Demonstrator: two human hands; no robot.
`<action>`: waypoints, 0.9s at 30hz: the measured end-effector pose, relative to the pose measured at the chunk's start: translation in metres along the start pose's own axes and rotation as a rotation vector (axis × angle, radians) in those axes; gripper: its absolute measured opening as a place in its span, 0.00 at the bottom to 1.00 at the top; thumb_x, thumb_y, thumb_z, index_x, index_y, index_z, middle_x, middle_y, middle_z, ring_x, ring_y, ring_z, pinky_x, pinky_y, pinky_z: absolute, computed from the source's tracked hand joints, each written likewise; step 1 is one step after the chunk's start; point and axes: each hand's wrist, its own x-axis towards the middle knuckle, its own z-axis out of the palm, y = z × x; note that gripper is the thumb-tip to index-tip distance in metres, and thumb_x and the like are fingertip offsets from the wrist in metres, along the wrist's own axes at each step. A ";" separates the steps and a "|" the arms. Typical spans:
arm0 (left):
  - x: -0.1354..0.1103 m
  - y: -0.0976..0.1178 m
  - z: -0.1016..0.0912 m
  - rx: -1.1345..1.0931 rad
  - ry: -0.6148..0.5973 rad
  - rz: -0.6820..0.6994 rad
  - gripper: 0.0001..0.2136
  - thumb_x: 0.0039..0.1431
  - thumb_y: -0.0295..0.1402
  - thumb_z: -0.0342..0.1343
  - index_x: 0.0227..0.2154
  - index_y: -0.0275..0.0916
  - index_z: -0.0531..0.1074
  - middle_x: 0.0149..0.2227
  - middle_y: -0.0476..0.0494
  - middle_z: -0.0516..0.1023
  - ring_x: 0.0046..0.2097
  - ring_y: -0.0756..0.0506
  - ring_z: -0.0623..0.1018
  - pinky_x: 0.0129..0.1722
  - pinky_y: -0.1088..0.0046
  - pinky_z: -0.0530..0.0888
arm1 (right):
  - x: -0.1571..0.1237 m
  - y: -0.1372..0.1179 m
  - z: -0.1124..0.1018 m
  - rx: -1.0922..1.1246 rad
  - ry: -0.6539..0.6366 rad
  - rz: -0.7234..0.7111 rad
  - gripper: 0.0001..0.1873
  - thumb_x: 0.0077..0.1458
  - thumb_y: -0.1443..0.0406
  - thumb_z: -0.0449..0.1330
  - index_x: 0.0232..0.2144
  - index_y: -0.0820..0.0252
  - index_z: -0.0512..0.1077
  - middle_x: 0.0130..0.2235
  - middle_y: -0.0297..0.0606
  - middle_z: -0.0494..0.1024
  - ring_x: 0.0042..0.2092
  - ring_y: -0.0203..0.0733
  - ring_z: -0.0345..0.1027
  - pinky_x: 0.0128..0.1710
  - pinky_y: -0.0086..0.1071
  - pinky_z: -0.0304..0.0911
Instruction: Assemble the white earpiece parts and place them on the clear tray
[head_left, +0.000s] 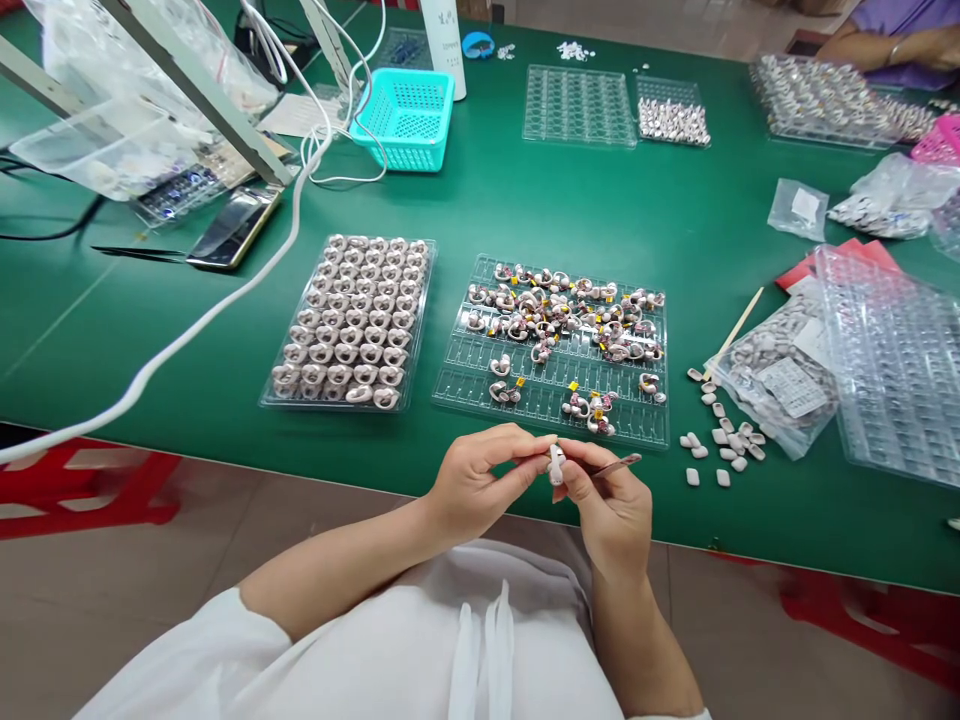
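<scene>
My left hand (480, 478) pinches a small white shell part (556, 464) at the table's near edge. My right hand (611, 500) is closed round slim tweezers (619, 464) and also touches the white part. Just beyond my hands lies a clear tray (480, 385) holding several loose pinkish parts with yellow tabs (559, 315). Left of it a second clear tray (417, 330) is filled with neat rows of pinkish shells (349, 325). Several small white caps (720, 440) lie loose on the green table (525, 200) to the right.
Bags of parts (780, 375) and a stack of clear trays (896, 370) sit at the right, with a wooden stick (733, 332). A teal basket (405, 118), a phone (234, 228), a white cable (225, 300) and more trays (577, 105) lie farther back. Another person's arm (892, 45) rests at the far right.
</scene>
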 end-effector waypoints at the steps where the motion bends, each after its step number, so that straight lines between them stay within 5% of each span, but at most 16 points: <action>1: 0.000 0.000 -0.001 0.005 -0.012 0.006 0.09 0.63 0.30 0.59 0.42 0.38 0.82 0.33 0.41 0.83 0.33 0.48 0.80 0.36 0.74 0.77 | 0.001 -0.001 -0.001 -0.008 -0.009 0.010 0.09 0.59 0.64 0.64 0.43 0.52 0.80 0.34 0.34 0.81 0.25 0.33 0.72 0.25 0.28 0.72; 9: -0.002 0.003 -0.002 0.072 -0.106 0.067 0.13 0.65 0.27 0.55 0.50 0.37 0.79 0.35 0.39 0.83 0.36 0.47 0.80 0.39 0.72 0.77 | 0.000 -0.004 -0.009 -0.168 -0.039 -0.046 0.09 0.62 0.64 0.61 0.43 0.52 0.80 0.36 0.35 0.80 0.28 0.33 0.69 0.26 0.28 0.70; 18: 0.000 0.007 -0.001 0.010 -0.086 0.060 0.10 0.62 0.29 0.60 0.44 0.39 0.82 0.33 0.40 0.85 0.35 0.47 0.81 0.38 0.74 0.78 | 0.001 -0.004 -0.025 -0.295 -0.184 -0.149 0.14 0.61 0.68 0.61 0.48 0.51 0.78 0.41 0.39 0.79 0.36 0.39 0.72 0.30 0.30 0.69; 27: -0.004 0.006 -0.008 0.020 -0.092 0.031 0.10 0.63 0.30 0.59 0.43 0.42 0.82 0.32 0.42 0.84 0.33 0.48 0.80 0.36 0.75 0.78 | 0.002 -0.003 -0.016 -0.264 -0.202 -0.249 0.15 0.60 0.72 0.60 0.47 0.52 0.77 0.37 0.39 0.78 0.35 0.39 0.72 0.29 0.30 0.68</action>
